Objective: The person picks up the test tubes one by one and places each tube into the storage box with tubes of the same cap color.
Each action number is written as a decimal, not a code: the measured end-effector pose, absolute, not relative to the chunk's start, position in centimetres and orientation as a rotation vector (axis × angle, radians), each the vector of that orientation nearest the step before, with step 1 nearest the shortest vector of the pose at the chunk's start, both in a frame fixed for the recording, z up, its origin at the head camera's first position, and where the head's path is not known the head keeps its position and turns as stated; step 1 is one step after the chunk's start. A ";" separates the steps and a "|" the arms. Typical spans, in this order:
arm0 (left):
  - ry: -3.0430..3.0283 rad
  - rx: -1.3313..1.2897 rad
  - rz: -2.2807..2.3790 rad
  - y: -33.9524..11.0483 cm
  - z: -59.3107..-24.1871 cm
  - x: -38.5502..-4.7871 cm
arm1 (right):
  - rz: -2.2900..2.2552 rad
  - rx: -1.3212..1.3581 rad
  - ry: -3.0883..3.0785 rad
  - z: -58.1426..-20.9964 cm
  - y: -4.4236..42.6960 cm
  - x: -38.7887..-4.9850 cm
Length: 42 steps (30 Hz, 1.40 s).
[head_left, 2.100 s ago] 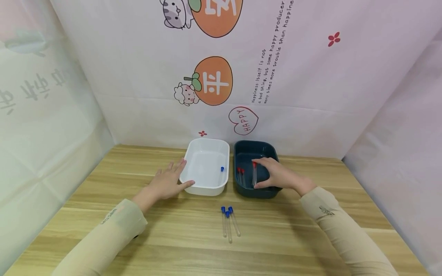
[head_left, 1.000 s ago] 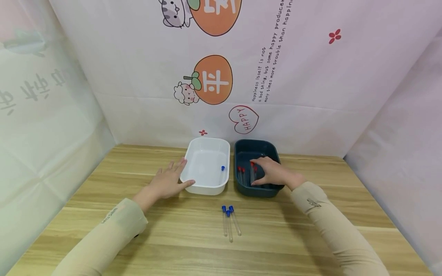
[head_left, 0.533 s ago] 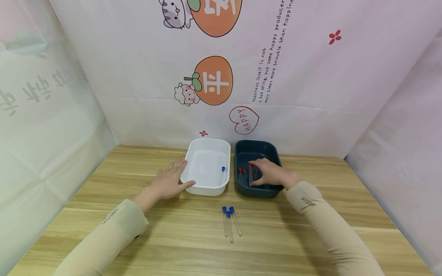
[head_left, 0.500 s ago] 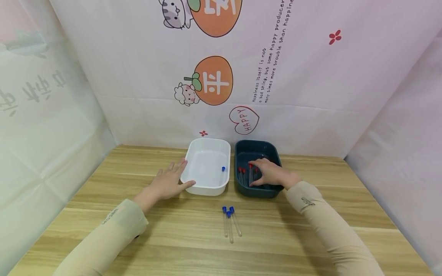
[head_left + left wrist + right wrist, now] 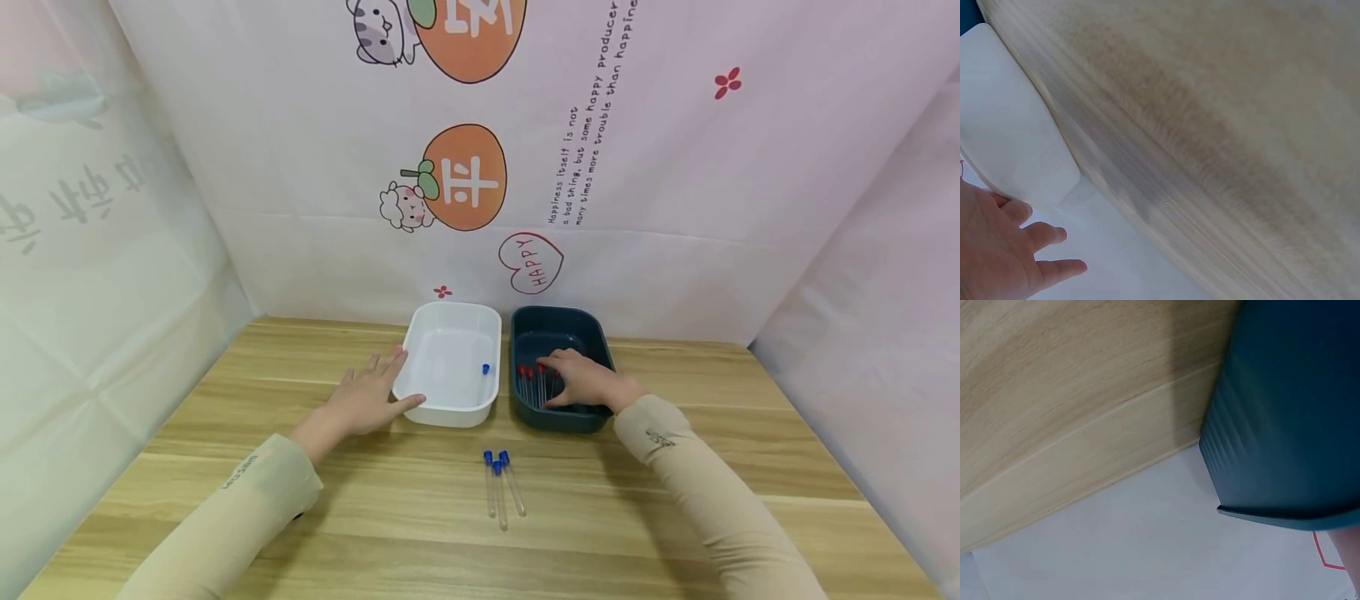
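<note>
In the head view my right hand (image 5: 582, 378) reaches into the dark blue bin (image 5: 558, 421), thumb and fingers around a red-capped tube (image 5: 542, 385). More red-capped tubes lie beside it in the bin, to its left and partly behind the fingers. My left hand (image 5: 362, 401), fingers spread, rests at the left edge of the white bin (image 5: 450, 414), which holds a blue-capped tube (image 5: 486, 369). The left wrist view shows the left hand (image 5: 1000, 247) against the white bin (image 5: 1013, 119). In the right wrist view the blue bin (image 5: 1285, 425) covers nearly all of the right hand.
Three blue-capped tubes (image 5: 498, 496) lie on the wooden table (image 5: 375, 533) in front of the two bins. A printed white cloth (image 5: 637, 275) stands behind the bins, with more pale cloth at both sides.
My right hand has moved left and slightly down inside the blue bin with the red-capped tube, beside the others there. My left hand has stayed at the white bin.
</note>
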State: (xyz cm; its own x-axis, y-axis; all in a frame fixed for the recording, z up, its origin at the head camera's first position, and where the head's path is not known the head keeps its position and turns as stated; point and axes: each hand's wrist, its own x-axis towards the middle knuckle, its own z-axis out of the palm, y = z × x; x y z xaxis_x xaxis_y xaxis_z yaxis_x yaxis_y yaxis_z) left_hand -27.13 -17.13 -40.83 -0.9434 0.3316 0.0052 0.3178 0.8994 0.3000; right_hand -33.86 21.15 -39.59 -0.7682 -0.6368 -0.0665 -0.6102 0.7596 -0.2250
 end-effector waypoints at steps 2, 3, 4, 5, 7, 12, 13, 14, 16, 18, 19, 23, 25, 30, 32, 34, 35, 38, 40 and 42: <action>3.018 0.519 0.462 -17.1 -40.9 -27.2 | -0.281 -1.008 2.817 -39.7 21.2 -33.9; 3.020 0.523 0.462 -17.1 -40.9 -27.2 | -0.275 -1.010 2.819 -39.8 21.1 -33.9; 3.020 0.524 0.460 -17.1 -40.9 -27.2 | -0.273 -1.007 2.820 -39.8 21.1 -33.9; 3.020 0.524 0.458 -17.2 -41.0 -27.2 | -0.272 -1.003 2.819 -39.9 21.1 -34.0; 3.018 0.521 0.457 -17.2 -41.0 -27.2 | -0.265 -0.992 2.819 -40.0 21.1 -34.1; 3.019 0.519 0.467 -17.2 -40.9 -27.2 | -0.219 -0.997 2.824 -40.2 20.8 -34.3; 3.018 0.519 0.468 -17.2 -40.9 -27.1 | -0.211 -0.999 2.825 -40.3 20.8 -34.3; 3.019 0.520 0.471 -17.1 -40.8 -27.1 | -0.199 -1.005 2.826 -40.3 20.7 -34.3; 3.020 0.520 0.470 -17.1 -40.7 -27.0 | -0.196 -1.001 2.824 -40.4 20.7 -34.4; 3.020 0.522 0.473 -17.1 -40.6 -26.9 | -0.200 -0.991 2.822 -40.5 20.6 -34.4; 3.021 0.522 0.474 -17.1 -40.6 -26.9 | -0.198 -0.988 2.821 -40.5 20.5 -34.4; 3.023 0.522 0.474 -17.1 -40.6 -26.9 | -0.198 -0.971 2.817 -40.6 20.5 -34.5; 3.024 0.525 0.473 -17.1 -40.6 -27.0 | -0.192 -0.971 2.816 -40.6 20.5 -34.5; 3.025 0.528 0.469 -17.1 -40.7 -27.0 | -0.185 -0.971 2.810 -40.7 20.5 -34.7; 3.026 0.528 0.470 -17.1 -40.8 -27.1 | -0.174 -0.976 2.809 -40.8 20.5 -34.7; 3.028 0.527 0.467 -17.2 -40.8 -27.1 | -0.161 -0.980 2.809 -40.8 20.5 -34.7; 3.029 0.531 0.468 -17.2 -40.8 -27.1 | -0.156 -0.980 2.808 -40.8 20.5 -34.7; 3.031 0.527 0.470 -17.2 -40.9 -27.2 | -0.149 -0.981 2.807 -40.8 20.5 -34.7; 3.031 0.527 0.468 -17.2 -40.9 -27.1 | -0.147 -0.981 2.805 -40.8 20.5 -34.7; 3.029 0.527 0.469 -17.2 -40.9 -27.1 | -0.147 -0.982 2.802 -40.8 20.5 -34.8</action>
